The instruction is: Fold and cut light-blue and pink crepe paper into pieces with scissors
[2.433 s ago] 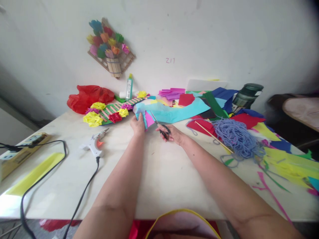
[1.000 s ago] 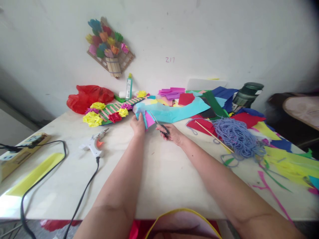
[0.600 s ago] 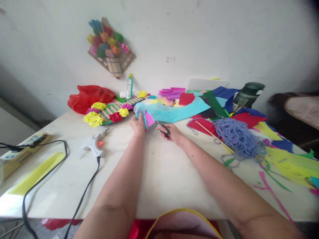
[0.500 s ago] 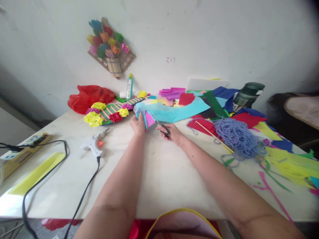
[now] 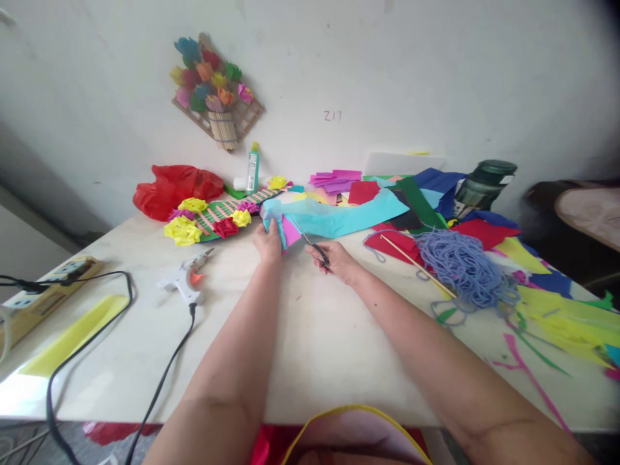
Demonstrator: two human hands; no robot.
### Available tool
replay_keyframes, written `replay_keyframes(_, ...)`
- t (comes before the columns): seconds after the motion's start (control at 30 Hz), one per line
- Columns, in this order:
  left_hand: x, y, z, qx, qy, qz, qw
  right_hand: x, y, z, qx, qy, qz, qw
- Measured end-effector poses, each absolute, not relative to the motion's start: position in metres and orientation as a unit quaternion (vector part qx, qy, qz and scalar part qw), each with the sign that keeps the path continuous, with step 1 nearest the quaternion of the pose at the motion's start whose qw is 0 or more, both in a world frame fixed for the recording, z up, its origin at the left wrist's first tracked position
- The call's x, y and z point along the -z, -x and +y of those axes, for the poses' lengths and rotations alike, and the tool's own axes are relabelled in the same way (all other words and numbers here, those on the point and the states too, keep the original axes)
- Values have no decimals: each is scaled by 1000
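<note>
My left hand (image 5: 269, 242) is closed on the near left end of a long light-blue crepe paper strip (image 5: 343, 218), with a small pink paper piece (image 5: 289, 232) lying against it. In my right hand (image 5: 334, 259) is a pair of scissors (image 5: 316, 249) with black handles. Their blades reach up and left across the paper, at the right edge of the pink piece. Just left of the strip lies a green board (image 5: 220, 213) with pink strips and crumpled yellow, red and purple paper flowers.
A glue gun (image 5: 186, 281) with a black cord lies left, near a power strip (image 5: 48, 294). To the right are blue yarn (image 5: 462, 268), a thin stick (image 5: 416, 265), and coloured paper. A dark green jar (image 5: 484, 184) and a glue bottle (image 5: 252, 169) stand along the wall.
The scissor handles have come closer together in my right hand, and the blades look more nearly closed at the pink paper. My left hand keeps its hold.
</note>
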State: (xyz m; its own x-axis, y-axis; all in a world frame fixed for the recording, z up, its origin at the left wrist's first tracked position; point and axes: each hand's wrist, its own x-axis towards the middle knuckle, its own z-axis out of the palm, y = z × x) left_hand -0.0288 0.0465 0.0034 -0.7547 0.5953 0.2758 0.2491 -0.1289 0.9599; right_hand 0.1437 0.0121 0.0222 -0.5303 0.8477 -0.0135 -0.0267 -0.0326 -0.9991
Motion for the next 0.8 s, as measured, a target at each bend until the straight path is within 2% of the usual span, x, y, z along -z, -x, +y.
replay_keyframes(0.8,-2,21,45,-724,-353,557,203,-30,-147,11,-654,359,-580,326)
